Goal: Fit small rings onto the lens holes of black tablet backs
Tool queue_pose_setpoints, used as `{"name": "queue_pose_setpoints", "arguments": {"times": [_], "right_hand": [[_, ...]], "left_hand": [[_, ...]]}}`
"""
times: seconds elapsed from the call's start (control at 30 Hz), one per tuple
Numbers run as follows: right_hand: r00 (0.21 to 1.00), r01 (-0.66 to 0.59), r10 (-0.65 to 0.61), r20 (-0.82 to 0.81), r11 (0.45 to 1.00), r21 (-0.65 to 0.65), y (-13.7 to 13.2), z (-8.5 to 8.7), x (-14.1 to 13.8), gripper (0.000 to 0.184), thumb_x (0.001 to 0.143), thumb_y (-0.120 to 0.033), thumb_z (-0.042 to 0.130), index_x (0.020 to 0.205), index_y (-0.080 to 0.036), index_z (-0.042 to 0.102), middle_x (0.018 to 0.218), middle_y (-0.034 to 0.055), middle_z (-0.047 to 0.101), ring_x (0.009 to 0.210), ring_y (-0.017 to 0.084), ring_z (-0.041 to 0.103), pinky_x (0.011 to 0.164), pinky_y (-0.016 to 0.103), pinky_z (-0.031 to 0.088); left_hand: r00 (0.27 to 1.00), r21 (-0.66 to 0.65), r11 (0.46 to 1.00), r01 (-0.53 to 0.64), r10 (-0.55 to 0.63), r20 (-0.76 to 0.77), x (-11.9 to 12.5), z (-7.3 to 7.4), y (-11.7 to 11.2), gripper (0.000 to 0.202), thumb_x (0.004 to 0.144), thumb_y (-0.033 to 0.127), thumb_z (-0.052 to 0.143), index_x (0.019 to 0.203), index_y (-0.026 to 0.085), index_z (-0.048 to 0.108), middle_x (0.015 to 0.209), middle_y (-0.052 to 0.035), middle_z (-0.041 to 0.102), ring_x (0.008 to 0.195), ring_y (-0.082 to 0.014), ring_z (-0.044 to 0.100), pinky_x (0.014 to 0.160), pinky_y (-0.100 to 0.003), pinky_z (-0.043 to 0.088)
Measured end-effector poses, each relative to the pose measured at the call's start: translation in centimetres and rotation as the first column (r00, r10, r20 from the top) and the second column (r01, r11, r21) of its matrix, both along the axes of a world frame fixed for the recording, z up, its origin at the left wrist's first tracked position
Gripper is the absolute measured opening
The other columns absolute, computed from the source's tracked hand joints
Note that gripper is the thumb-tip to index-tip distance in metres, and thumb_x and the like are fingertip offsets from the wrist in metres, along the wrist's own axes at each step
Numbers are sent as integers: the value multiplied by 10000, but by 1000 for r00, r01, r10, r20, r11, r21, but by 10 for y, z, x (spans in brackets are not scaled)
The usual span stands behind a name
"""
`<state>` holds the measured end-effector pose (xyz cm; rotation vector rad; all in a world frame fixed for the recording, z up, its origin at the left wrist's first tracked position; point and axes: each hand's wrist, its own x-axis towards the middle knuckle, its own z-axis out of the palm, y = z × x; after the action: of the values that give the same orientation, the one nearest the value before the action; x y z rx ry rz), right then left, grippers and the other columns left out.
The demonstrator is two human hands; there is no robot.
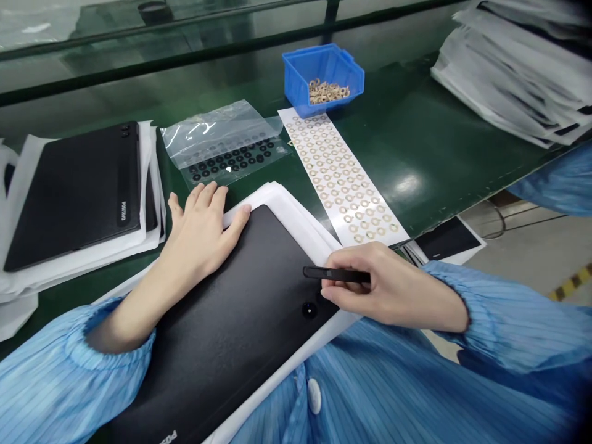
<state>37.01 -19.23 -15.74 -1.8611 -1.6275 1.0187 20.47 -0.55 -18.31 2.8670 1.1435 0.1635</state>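
Note:
A black tablet back cover [231, 308] lies tilted before me on white foam sheets [296, 228], with a round camera lens ring [309, 309] near its right corner. My left hand [198, 228] rests with fingers spread at the cover's far left edge, its thumb touching the rim. Between the thumb and fingers of my right hand [374, 283] is a slim black tool, which looks like tweezers [337, 274], above the cover beside the lens ring. The hand hides the tool's right end.
Black covers [78, 191] interleaved with white foam are stacked at left. Behind lie a clear bag of black rings [231, 154], a white sheet of ring-shaped stickers [345, 179] and a blue bin [296, 80] holding small tan pieces. Foam-wrapped pieces [513, 74] are piled at far right.

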Motion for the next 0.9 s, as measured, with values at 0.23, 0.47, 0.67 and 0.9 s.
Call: {"name": "queue_pose_setpoints", "arguments": {"times": [0.23,0.47,0.67,0.9], "right_hand": [[962,-223,156,224,922,316,-11,-6,-6,98,732,-50,534,690,-137,549,648,-12,535,520,59,457,459,185,336],[788,-467,177,590,796,385,-31,-5,-4,252,932,-176,410,889,-140,655,718,20,613,468,101,485,398,260,344],[981,193,-174,-87,811,553,-36,-6,5,469,966,-460,275,813,-209,640,784,40,628,708,126,620,629,252,479],[912,363,-251,-323,861,356,-40,-16,-22,117,818,-151,605,907,-199,546,869,14,672,765,126,687,666,220,569]], "left_hand": [[1000,-6,1000,-1,1,-6,-1,1,-2,672,917,511,145,1336,62,420,1412,-205,391,1356,-326,274,1064,-630,134],[996,48,997,63,-66,62,-3,2,-2,550,950,471,231,1301,102,439,1392,-196,412,1343,-342,299,1066,-635,168],[696,79,737,671,-663,276,-14,22,-55,311,900,265,496,1178,129,530,1268,-145,503,1284,-296,367,1076,-488,339],[569,17,572,820,-819,80,-24,18,-94,356,912,256,516,1228,95,539,1150,-152,575,1202,-367,451,1019,-620,366]]}}
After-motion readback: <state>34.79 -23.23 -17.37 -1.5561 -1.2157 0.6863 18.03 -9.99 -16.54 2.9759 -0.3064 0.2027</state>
